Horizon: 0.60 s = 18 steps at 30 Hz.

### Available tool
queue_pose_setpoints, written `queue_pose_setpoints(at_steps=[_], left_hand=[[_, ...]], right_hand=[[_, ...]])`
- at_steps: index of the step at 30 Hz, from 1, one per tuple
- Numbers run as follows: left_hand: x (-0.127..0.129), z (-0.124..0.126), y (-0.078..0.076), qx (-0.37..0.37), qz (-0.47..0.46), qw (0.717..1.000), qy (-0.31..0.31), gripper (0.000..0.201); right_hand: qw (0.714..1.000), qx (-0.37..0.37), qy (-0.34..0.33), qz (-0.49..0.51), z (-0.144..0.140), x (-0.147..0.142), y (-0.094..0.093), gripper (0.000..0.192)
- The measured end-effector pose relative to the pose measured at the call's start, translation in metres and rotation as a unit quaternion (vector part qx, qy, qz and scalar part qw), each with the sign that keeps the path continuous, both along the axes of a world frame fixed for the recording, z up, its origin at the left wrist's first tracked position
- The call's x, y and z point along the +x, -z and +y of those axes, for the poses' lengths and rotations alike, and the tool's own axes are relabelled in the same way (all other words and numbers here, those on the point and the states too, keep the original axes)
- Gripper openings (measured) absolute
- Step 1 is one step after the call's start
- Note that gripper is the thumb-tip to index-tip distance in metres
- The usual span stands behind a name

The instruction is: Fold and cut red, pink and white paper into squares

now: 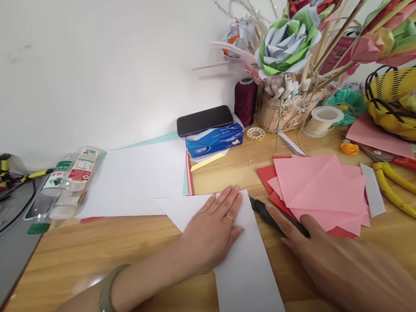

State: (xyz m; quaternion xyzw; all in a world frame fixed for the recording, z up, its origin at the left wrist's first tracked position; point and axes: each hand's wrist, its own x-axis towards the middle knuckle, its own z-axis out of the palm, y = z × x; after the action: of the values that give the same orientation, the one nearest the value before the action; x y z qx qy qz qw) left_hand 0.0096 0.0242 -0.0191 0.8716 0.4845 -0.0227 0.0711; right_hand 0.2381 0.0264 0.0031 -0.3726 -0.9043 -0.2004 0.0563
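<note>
A white paper sheet [244, 272] is pressed flat under the left hand [212, 228], whose fingers [228, 203] are spread wide and hold nothing. A black utility knife [270, 214] is gripped in the right hand [328, 257], fingers closed around its handle, its tip just beyond the sheet's edge. Pink paper squares [320, 188] are stacked just past the right fingertips.

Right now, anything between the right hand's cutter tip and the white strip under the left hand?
Nothing visible. The black cutter in the right hand points at the white paper strip; only bare table lies between. The left hand presses the strip flat.
</note>
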Motion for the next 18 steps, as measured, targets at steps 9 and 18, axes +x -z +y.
queue_pose_setpoints(at_steps=[9,18], left_hand=[[0.002,0.001,-0.004,-0.017,0.0,1.0,-0.006,0.056],[0.001,0.0,-0.003,-0.032,-0.015,0.999,-0.01,0.057]], right_hand=[[1.0,0.016,-0.004,0.001,-0.002,0.001,0.0,0.065],[0.999,-0.037,-0.002,0.034,0.013,0.024,0.005,0.075]])
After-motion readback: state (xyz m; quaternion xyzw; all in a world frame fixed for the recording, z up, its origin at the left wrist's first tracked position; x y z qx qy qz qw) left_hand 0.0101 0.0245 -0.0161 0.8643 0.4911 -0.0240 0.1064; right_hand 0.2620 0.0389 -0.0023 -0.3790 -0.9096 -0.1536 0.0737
